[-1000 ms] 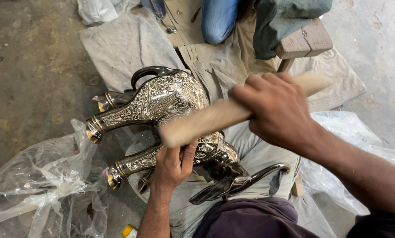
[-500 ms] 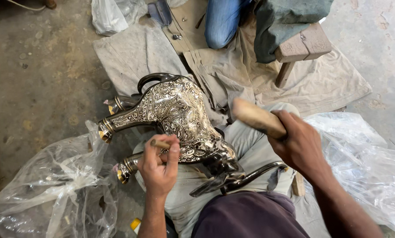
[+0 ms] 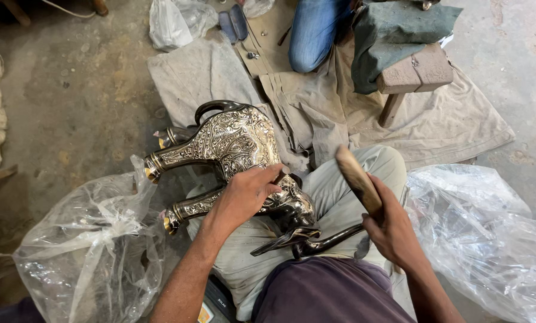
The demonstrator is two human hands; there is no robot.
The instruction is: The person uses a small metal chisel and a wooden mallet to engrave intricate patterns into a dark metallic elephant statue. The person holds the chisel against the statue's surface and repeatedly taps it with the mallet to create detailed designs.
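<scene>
An engraved dark metal animal figure (image 3: 232, 140) lies on its side across my lap, legs pointing left and its trunk-like end curving toward my waist. My left hand (image 3: 247, 194) rests flat on the figure's belly, fingers spread over the carved surface. My right hand (image 3: 393, 230) grips a thick wooden stick (image 3: 354, 179) by its lower end; the stick is tilted up and left, its top end off the figure, above my right thigh.
Crumpled clear plastic sheets lie at left (image 3: 88, 239) and right (image 3: 489, 233). A grey cloth (image 3: 441, 128) covers the concrete floor ahead. A low wooden stool (image 3: 414, 75) with a folded cloth stands at the back right, beside another person's jeans-clad leg (image 3: 313, 33).
The stick has swung from lying across the figure down to my right side. My left hand has moved from under the figure's belly to pressing flat on it.
</scene>
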